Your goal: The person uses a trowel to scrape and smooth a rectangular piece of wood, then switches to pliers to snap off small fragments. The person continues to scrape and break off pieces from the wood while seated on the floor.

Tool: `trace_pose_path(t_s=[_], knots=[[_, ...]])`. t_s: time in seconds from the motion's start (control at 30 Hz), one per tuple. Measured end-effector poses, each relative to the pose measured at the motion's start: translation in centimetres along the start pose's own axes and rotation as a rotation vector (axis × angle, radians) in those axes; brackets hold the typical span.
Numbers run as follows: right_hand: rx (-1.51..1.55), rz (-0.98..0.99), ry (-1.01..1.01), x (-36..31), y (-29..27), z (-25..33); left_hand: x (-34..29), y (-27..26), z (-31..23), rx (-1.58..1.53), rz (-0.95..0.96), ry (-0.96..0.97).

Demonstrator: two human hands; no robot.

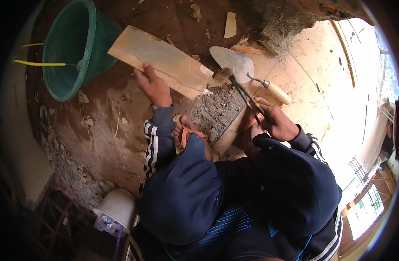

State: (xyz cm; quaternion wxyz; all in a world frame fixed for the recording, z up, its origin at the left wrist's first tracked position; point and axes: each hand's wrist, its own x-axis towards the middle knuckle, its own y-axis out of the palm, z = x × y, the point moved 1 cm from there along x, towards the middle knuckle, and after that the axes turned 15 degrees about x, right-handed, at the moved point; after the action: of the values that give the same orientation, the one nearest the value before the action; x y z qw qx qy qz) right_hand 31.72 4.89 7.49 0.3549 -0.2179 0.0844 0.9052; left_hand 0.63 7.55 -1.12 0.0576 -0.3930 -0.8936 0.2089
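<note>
My left hand (155, 87) grips the lower edge of a long wood-patterned tile (160, 56), held tilted over the floor. The tile's right end is rough and chipped. My right hand (275, 119) is closed round the handles of dark pincers (240, 89) with yellow marks; their brownish head is at the tile's broken end. Whether the jaws bite the tile, I cannot tell. Just beyond lies a pointed trowel (238, 63) with a wooden handle. Below the tile is a patch of grey rubble (217, 111), between my sandalled feet.
A green bucket (90, 48) with a yellow-covered handle lies tipped at the upper left. A tile scrap (230, 25) and smaller chips are scattered on the dusty floor. At the lower left stands a white container (119, 206). Pale flooring (321, 74) stretches to the right.
</note>
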Motion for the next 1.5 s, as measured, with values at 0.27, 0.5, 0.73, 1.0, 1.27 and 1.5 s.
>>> trace_pose_path(t_s=[0.27,0.5,0.73,1.0,1.27,1.5], knots=[[-0.113,-0.095,-0.196,0.0,1.6,-1.1,-0.8,1.1,2.8,-0.177,0.130,-0.276],[-0.046,-0.030,-0.139,0.3,0.9,-1.6,-3.5,0.7,1.6,0.919,-0.125,0.450],[-0.029,0.034,-0.067,0.6,1.1,-1.1,-7.6,1.1,-1.9,-0.158,0.886,-0.010],[-0.035,0.059,-0.057,-0.5,-0.3,-2.9,-3.2,-1.6,-0.3,0.418,0.585,0.253],[0.146,0.039,0.295,-1.0,-0.3,-2.8,-3.2,-2.0,5.9,0.832,0.407,-0.158],[0.124,0.087,0.146,0.1,1.2,-5.2,-3.2,2.4,8.7,0.172,0.324,-0.509]])
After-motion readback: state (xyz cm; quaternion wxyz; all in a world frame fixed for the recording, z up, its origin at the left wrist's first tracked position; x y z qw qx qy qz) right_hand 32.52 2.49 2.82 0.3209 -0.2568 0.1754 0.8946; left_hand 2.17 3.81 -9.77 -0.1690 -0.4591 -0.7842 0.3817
